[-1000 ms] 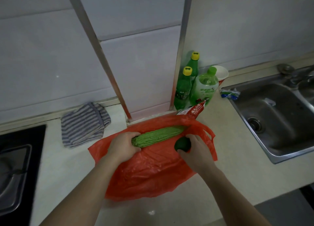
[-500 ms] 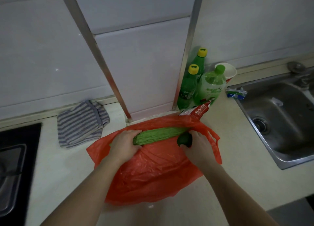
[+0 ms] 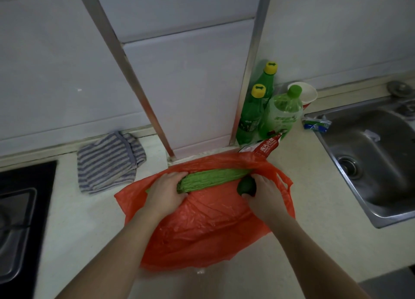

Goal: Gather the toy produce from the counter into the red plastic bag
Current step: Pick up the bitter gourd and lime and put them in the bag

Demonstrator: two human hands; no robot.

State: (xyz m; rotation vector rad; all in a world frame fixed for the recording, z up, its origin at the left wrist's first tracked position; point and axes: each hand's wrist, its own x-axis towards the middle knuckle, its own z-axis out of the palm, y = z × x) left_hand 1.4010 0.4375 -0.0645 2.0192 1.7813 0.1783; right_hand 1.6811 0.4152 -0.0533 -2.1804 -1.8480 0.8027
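Counter of pale stone (image 3: 314, 209) holds a red plastic bag (image 3: 208, 226) near its back edge, open room on the right, and at the bag's mouth the left hand (image 3: 165, 192) grips a long bumpy green toy gourd (image 3: 211, 178), the right hand (image 3: 266, 196) a small dark-green toy fruit (image 3: 246, 186).

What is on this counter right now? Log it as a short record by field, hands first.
left hand: grips the blunt end of the toy bitter gourd
right hand: holds a dark green round toy fruit beside the gourd's tip
bag: red plastic bag lying on the counter, both toys at its mouth
left of bag: striped cloth
behind bag: three green bottles
right: steel sink
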